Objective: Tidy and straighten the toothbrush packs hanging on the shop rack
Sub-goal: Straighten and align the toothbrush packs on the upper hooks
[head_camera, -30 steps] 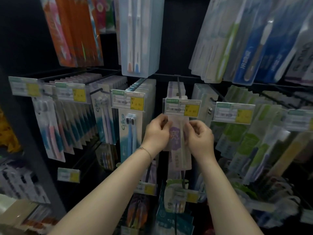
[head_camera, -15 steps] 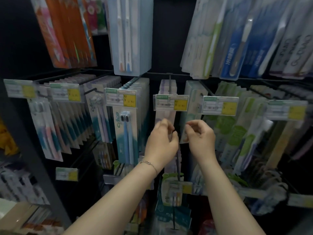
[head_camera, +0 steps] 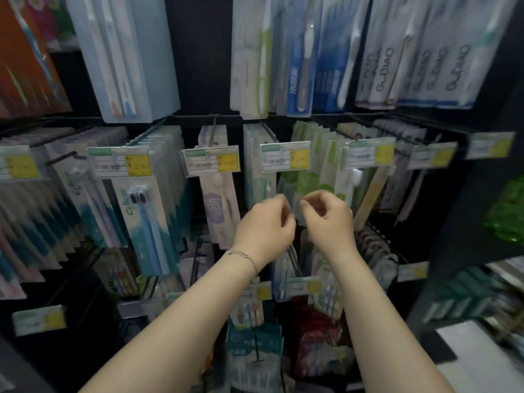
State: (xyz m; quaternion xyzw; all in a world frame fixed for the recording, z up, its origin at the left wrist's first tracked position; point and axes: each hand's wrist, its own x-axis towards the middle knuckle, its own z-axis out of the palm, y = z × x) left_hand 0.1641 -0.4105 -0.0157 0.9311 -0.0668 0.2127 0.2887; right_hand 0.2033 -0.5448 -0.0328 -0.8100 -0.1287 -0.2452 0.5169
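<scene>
Dark metal panels back a shop rack [head_camera: 198,80] whose wire pegs carry rows of toothbrush packs [head_camera: 71,194], most pegs ending in a white-and-yellow price tag [head_camera: 119,165]. Along the top row hang an orange pack [head_camera: 25,66], a wide pale-blue pack [head_camera: 124,58] and, further right, white packs with dark lettering [head_camera: 419,52]. In the middle row a blue twin-brush pack [head_camera: 147,219] hangs at the front of its peg. Beside it to the right a narrow purple-printed pack [head_camera: 217,211] hangs slightly tilted, its lower end swung to the right. Right of that, a group of green-and-white packs [head_camera: 309,180] hangs fanned and uneven on its peg. Both of the person's hands are raised in front of this group, close together but not touching. The left hand [head_camera: 263,225], with a thin bracelet [head_camera: 243,255] on its wrist, has its fingers curled inward and its back toward the camera. The right hand [head_camera: 330,219] is curled likewise, thumb and fingertips drawn together. A pale edge shows in the gap between them, but motion blur makes it impossible to tell whether either hand pinches a pack or holds nothing. Below the forearms a lower row of packs [head_camera: 252,344] hangs in shadow.
</scene>
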